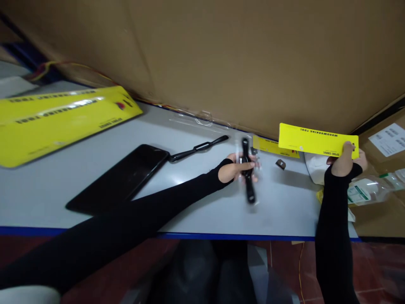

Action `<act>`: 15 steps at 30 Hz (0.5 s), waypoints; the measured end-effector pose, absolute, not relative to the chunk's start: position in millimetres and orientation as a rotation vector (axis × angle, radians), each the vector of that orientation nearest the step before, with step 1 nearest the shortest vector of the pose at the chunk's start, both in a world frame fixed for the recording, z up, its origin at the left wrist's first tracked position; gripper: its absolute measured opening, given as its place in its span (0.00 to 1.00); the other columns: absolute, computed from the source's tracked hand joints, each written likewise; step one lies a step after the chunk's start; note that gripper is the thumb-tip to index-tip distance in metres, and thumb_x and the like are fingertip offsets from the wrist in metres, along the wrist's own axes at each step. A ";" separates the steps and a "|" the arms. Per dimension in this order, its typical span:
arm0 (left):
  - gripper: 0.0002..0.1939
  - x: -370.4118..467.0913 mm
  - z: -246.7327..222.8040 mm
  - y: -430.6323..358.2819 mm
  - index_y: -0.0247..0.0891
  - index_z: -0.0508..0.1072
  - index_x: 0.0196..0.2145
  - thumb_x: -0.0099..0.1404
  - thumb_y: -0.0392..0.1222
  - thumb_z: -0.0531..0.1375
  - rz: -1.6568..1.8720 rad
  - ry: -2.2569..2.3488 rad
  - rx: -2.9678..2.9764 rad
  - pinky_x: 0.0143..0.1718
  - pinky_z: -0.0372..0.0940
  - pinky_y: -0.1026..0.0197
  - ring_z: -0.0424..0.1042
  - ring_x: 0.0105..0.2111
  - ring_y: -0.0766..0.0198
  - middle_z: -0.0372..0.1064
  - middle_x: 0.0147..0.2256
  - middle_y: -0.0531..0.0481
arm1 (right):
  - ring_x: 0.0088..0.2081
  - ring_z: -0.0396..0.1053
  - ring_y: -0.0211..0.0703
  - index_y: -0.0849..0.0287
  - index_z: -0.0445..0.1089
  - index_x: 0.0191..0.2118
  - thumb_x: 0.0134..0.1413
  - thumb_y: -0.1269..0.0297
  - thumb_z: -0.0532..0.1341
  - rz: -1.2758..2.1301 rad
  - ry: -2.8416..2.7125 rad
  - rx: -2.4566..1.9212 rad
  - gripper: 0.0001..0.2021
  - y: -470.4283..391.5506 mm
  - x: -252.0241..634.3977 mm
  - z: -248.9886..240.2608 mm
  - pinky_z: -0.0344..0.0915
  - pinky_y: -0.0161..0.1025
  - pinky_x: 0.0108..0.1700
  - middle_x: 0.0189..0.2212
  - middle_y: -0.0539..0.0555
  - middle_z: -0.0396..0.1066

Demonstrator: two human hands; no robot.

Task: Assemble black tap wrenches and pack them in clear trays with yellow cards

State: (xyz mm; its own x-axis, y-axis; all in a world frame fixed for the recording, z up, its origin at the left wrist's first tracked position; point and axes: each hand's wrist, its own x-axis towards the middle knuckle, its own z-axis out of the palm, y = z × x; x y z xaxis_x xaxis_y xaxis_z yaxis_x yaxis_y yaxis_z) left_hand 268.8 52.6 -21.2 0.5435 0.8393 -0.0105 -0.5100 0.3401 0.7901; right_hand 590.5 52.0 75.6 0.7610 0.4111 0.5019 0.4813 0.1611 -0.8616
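Note:
My left hand (pixel 237 167) is closed around a black spokeshave (pixel 248 185), with what looks like a clear plastic shell about it; motion blurs this area. Held up at the right, a yellow printed card (pixel 313 138) is pinched at its end by my right hand (pixel 346 158). Behind the left hand, a second yellow card (pixel 275 146) lies partly hidden under the raised one. A small dark metal piece (pixel 280 164) rests on the table between my hands. Another black spokeshave body (pixel 202 147) lies to the left of them.
Large yellow printed sheets (pixel 63 122) and a black tablet-like slab (pixel 120 179) occupy the left of the grey table (pixel 202 219). Clear plastic shells (pixel 204 120) lie along the cardboard wall (pixel 221 55). At right are a plastic bottle (pixel 368 190) and a labelled carton (pixel 376 221).

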 end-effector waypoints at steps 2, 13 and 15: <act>0.23 267.8 -17.2 56.2 0.37 0.70 0.45 0.56 0.39 0.74 1.141 0.477 0.694 0.28 0.79 0.55 0.84 0.36 0.47 0.80 0.41 0.43 | 0.29 0.77 0.53 0.51 0.56 0.37 0.56 0.55 0.61 -0.004 -0.759 -1.423 0.12 50.8 575.3 74.6 0.68 0.43 0.19 0.30 0.57 0.73; 0.28 255.4 -15.8 77.2 0.44 0.62 0.45 0.55 0.33 0.74 1.533 0.596 0.446 0.43 0.81 0.42 0.83 0.45 0.46 0.80 0.42 0.51 | 0.21 0.72 0.42 0.54 0.60 0.34 0.52 0.62 0.66 -0.029 -0.708 -1.432 0.12 55.8 591.2 64.5 0.65 0.34 0.13 0.25 0.48 0.70; 0.29 255.6 -16.8 80.4 0.44 0.62 0.46 0.56 0.32 0.73 1.577 0.598 0.417 0.40 0.82 0.43 0.83 0.44 0.46 0.80 0.42 0.50 | 0.20 0.71 0.42 0.54 0.61 0.34 0.52 0.64 0.65 0.000 -0.707 -1.462 0.10 55.6 590.6 66.0 0.64 0.33 0.13 0.24 0.48 0.69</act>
State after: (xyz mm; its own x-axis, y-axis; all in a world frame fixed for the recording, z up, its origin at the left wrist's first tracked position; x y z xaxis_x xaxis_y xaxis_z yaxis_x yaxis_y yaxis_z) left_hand 255.6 80.4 -16.8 -0.0987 0.9914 -0.0855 -0.7985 -0.0277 0.6013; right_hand 590.6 55.6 66.0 0.8005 0.4124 0.4348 0.4129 0.1464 -0.8990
